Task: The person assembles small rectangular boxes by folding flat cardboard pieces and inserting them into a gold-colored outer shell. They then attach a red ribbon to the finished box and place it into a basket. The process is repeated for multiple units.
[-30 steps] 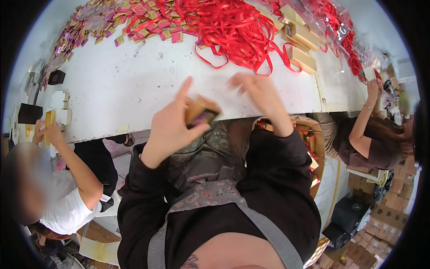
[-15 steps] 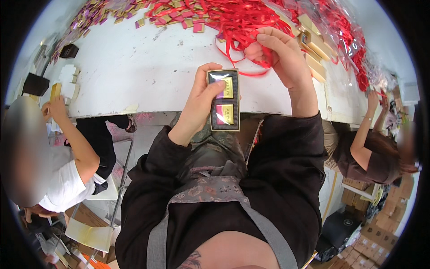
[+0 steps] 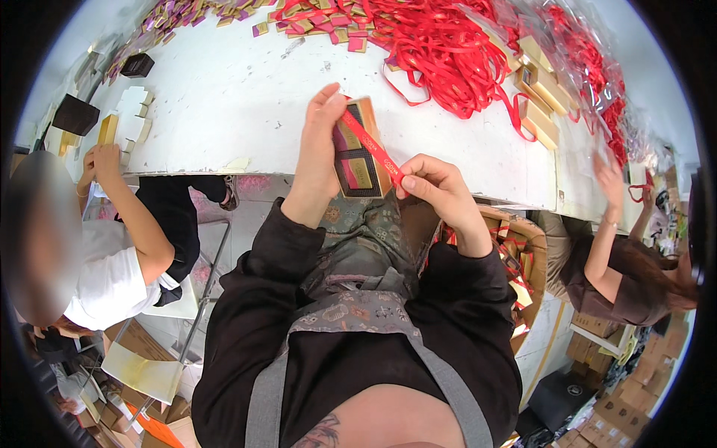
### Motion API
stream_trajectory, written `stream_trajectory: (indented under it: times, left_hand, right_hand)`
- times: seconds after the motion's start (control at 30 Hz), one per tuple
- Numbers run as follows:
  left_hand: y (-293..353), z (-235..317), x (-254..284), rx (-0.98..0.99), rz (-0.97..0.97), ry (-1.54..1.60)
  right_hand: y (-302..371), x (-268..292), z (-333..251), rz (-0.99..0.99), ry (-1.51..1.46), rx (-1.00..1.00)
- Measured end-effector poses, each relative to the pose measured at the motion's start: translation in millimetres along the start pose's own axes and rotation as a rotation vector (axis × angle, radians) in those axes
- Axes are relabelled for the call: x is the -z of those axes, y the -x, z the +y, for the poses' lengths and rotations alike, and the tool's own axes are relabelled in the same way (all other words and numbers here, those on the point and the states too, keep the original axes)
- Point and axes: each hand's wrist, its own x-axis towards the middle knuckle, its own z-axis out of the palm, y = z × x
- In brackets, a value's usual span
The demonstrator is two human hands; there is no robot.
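Note:
My left hand [image 3: 317,145] grips a small gold-edged chocolate box [image 3: 366,113] near the table's front edge, its thumb at the upper corner. In the box's black insert lie two foil-wrapped chocolate squares, the lower one gold and pink [image 3: 358,173], the upper one partly covered. A printed red ribbon [image 3: 372,147] runs slantwise over the box face from its upper left corner to its lower right side. There my right hand [image 3: 437,185] pinches the ribbon between thumb and fingertips. My left thumb and fingers hold the ribbon's upper part against the box.
A tangled heap of red ribbons [image 3: 455,63] covers the far right table, beside gold boxes [image 3: 541,123]. Wrapped squares [image 3: 340,33] are scattered along the back. Below right stands a carton [image 3: 534,257] holding ribboned boxes. Co-workers sit left [image 3: 127,261] and right [image 3: 601,261].
My right hand has come down from the ribbon heap, drawing a ribbon across the box. My left hand has shifted its grip to the box's upper left and tilted it.

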Motion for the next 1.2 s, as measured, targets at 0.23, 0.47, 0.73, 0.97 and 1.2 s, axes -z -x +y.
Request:
stream_trajectory:
  times: [0.23, 0.47, 0.73, 0.97, 1.2]
  left_hand:
    - [0, 25, 0, -0.026, 0.061, -0.003]
    - [20, 35, -2, -0.103, -0.185, -0.27]
    - [13, 49, -22, -0.002, -0.189, 0.078]
    - [-8, 41, -17, -0.137, -0.125, 0.081]
    - [-19, 18, -10, -0.503, 0.071, -0.004]
  right_hand:
    - [-9, -18, 35, -0.044, -0.221, 0.171]
    - [-22, -35, 56, -0.014, -0.565, 0.134]
    - [-32, -41, 31, -0.052, -0.562, 0.245]
    - [-41, -54, 40, 0.063, -0.75, 0.333]
    - [-40, -73, 54, 0.194, -1.06, 0.097]
